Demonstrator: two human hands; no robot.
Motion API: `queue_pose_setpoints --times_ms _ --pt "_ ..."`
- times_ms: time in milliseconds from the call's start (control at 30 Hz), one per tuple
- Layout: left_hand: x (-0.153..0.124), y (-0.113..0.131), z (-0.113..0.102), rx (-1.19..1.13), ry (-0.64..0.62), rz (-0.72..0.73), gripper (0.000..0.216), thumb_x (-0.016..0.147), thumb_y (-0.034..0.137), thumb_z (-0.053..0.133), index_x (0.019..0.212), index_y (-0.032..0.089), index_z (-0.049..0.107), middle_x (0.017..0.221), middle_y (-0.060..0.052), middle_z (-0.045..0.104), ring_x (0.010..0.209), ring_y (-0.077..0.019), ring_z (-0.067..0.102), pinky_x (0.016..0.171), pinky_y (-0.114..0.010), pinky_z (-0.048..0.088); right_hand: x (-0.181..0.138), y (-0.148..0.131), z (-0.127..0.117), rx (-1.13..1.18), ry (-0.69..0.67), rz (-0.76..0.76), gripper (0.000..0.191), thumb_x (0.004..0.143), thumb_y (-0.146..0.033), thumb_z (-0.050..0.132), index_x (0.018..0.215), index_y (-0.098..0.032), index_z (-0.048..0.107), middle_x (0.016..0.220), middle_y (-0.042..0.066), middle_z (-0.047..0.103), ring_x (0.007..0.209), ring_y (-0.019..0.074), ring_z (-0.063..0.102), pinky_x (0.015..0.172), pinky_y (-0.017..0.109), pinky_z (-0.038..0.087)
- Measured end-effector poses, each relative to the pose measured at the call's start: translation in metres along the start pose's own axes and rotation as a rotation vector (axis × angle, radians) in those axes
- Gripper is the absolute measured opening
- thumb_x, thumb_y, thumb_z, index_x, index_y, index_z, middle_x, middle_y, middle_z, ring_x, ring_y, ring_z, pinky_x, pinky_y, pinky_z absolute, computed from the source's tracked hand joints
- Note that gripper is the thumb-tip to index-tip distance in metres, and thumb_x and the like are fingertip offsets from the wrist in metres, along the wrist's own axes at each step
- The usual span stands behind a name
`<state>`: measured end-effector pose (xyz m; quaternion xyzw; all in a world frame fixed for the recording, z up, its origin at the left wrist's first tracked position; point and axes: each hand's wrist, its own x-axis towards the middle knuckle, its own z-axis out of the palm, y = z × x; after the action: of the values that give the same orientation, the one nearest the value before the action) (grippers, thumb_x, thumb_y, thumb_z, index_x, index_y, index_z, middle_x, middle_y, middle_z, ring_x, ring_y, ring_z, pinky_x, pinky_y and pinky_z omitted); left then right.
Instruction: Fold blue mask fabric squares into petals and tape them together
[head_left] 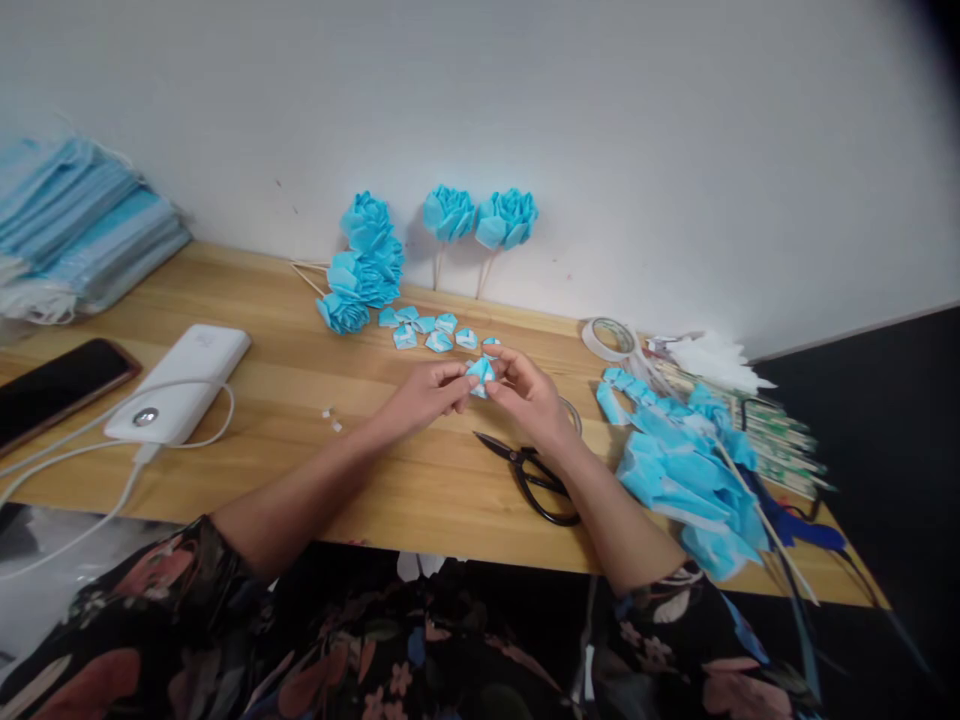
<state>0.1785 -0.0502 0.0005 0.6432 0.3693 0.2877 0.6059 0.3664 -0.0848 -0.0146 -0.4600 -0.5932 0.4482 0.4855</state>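
Observation:
A small folded blue-and-white petal [481,374] is pinched between my two hands above the wooden table. My left hand [439,388] grips its left side, with the fingers curled in. From the other side, the thumb and fingers of my right hand [526,390] close on it. Several similar folded petals [440,340] lie in loose rows just beyond my hands. Black-handled scissors [525,465] rest below my right hand, partly covered by the wrist.
Blue flowers on sticks [508,220] lean against the wall, others lie piled [367,270] to their left. On the right are a tape roll [607,340] and crumpled blue material [675,470]. A power bank [187,380], a phone [64,390] and stacked face masks [82,220] occupy the left.

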Motion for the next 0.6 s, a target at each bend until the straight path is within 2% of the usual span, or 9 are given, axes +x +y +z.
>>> queue_pose_setpoints --times_ms 100,167,267,433,600 --pt "0.0000 0.0009 0.0011 0.011 -0.015 0.005 0.027 0.089 0.035 0.058 0.068 0.018 0.055 0.058 0.003 0.053 0.053 -0.0076 0.044 0.053 -0.022 0.033 0.0011 0.0010 -0.0002 -0.017 0.019 0.001 0.048 0.083 -0.046 0.075 0.125 -0.027 0.063 0.088 0.000 0.060 0.082 0.0167 0.058 0.078 0.032 0.050" --pt "0.0012 0.0011 0.0017 -0.032 0.020 -0.026 0.018 0.087 0.036 0.060 0.083 0.018 0.058 0.057 0.004 0.054 0.052 -0.0088 0.046 0.052 -0.022 0.035 0.0018 0.0008 -0.0011 -0.028 0.041 -0.005 0.047 0.083 -0.044 0.074 0.125 -0.026 0.063 0.086 0.000 0.059 0.081 0.0161 0.057 0.077 0.031 0.050" --pt "0.0036 -0.0002 0.0021 -0.083 0.075 -0.064 0.022 0.084 0.035 0.064 0.096 0.019 0.056 0.054 0.007 0.054 0.050 -0.0097 0.046 0.050 -0.022 0.035 0.0027 0.0005 -0.0018 -0.038 0.060 -0.033 0.047 0.082 -0.040 0.074 0.125 -0.024 0.062 0.084 -0.001 0.058 0.079 0.0155 0.056 0.076 0.031 0.050" --pt "0.0044 -0.0051 0.0008 -0.094 0.041 -0.040 0.022 0.078 0.036 0.068 0.080 0.019 0.054 0.052 0.008 0.048 0.047 -0.0069 0.041 0.049 -0.021 0.030 0.0029 -0.0005 -0.0013 -0.005 0.056 -0.026 0.046 0.080 -0.038 0.075 0.122 -0.023 0.065 0.081 -0.002 0.057 0.076 0.0147 0.055 0.073 0.029 0.049" --pt "0.0036 -0.0061 0.0001 -0.072 0.041 -0.036 0.020 0.077 0.035 0.066 0.077 0.019 0.055 0.051 0.008 0.047 0.047 -0.0066 0.039 0.049 -0.022 0.029 0.0013 -0.0046 -0.0029 0.113 0.044 0.041 0.039 0.085 -0.042 0.071 0.119 -0.023 0.069 0.087 0.000 0.061 0.080 0.0145 0.058 0.076 0.029 0.050"
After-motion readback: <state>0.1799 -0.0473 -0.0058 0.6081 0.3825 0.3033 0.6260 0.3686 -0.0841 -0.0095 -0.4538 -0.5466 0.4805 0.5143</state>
